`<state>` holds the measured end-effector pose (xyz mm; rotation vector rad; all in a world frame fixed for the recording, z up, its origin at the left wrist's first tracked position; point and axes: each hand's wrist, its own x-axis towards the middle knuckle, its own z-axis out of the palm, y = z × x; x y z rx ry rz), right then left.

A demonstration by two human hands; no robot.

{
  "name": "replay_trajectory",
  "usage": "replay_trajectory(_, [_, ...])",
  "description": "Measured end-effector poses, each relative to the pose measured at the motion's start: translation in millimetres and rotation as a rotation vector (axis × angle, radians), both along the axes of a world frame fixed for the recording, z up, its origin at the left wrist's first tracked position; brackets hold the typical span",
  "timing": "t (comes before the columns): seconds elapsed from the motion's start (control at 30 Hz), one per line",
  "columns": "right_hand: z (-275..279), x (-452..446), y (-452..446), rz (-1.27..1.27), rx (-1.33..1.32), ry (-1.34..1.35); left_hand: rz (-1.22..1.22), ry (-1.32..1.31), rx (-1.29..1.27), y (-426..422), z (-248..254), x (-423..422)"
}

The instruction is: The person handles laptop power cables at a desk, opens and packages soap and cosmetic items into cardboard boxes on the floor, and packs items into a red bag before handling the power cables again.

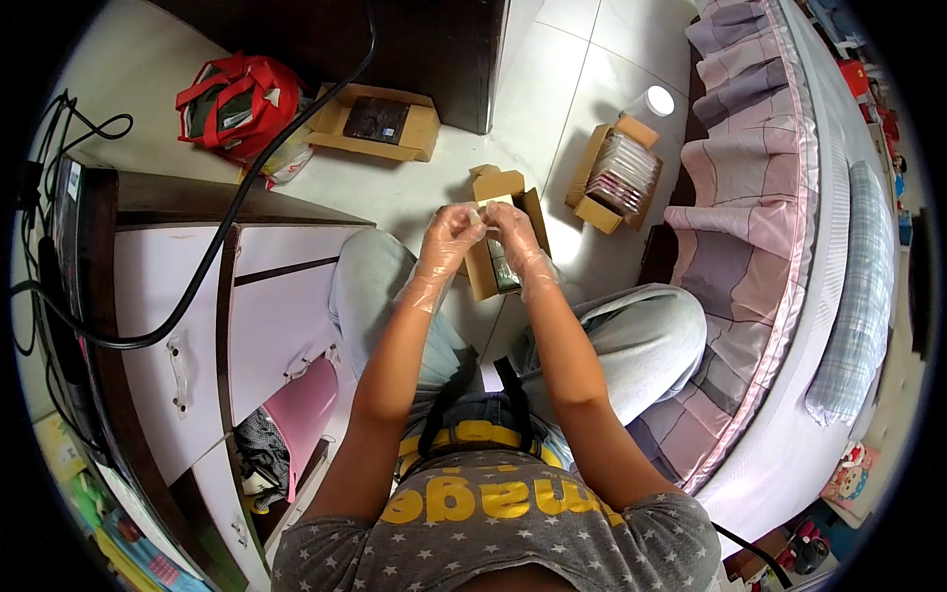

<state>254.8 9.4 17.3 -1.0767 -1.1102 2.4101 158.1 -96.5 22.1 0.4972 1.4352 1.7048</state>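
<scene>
Both hands wear clear plastic gloves and meet above an open cardboard box [481, 271] on the floor between my legs. My left hand [454, 235] has its fingers pinched together near the box's upper left side. Close beside it, my right hand [513, 235] also has its fingers drawn together. Something small and pale shows between the fingertips, too small to make out. Dark and greenish flat items [506, 275] lie inside the box, partly hidden by my right hand and wrist.
Right of the hands stands a box of clear-wrapped packs [623, 174], with a white round tub [658, 101] behind it. A box with a dark item [377, 119] and a red bag [240, 107] are at back left. Drawers [286, 306] and a bed [740, 247] flank me.
</scene>
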Motion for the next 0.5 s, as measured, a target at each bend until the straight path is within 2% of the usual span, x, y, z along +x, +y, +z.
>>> replay_trajectory(0.07, [1.9, 0.3, 1.8, -0.004, 0.01, 0.014, -0.006, 0.237, -0.146, -2.9, -9.9, -1.9])
replay_trajectory(0.1, [3.7, 1.2, 2.9, -0.01, 0.021, 0.029, -0.01, 0.235, -0.146, -1.7, -1.9, -1.1])
replay_trajectory(0.17, [9.0, 2.9, 3.8, 0.051, 0.08, 0.004, -0.1, 0.616, -0.411, 2.8, 23.2, 1.1])
replay_trajectory(0.2, [9.9, 5.0, 3.8, 0.116, 0.139, -0.022, -0.109, 0.614, -0.405, 4.0, 21.4, 4.4])
replay_trajectory(0.23, [8.2, 7.5, 2.1, 0.154, 0.172, 0.017, -0.143, 0.791, -0.384, 5.8, 18.7, 7.9])
replay_trajectory(0.27, [7.8, 12.2, -0.3, 0.103, 0.206, 0.005, -0.176, 0.967, -0.359, 8.3, 16.2, 11.7])
replay_trajectory(0.33, [9.4, 24.6, 3.5, -0.008, 0.155, -0.032, -0.279, 0.862, -0.434, 19.1, 20.5, 23.7])
replay_trajectory(0.4, [-19.8, 40.5, 19.5, -0.295, 0.207, -0.115, -0.277, 0.901, -0.573, 30.0, 23.0, 34.6])
replay_trajectory(0.43, [-21.9, 50.7, 31.3, -0.468, 0.131, -0.15, -0.29, 0.9, -0.565, 33.1, 19.5, 37.0])
replay_trajectory(0.5, [-30.5, 75.4, 55.5, -0.618, 0.249, -0.33, -0.122, 0.976, -0.694, 35.1, 3.9, 39.0])
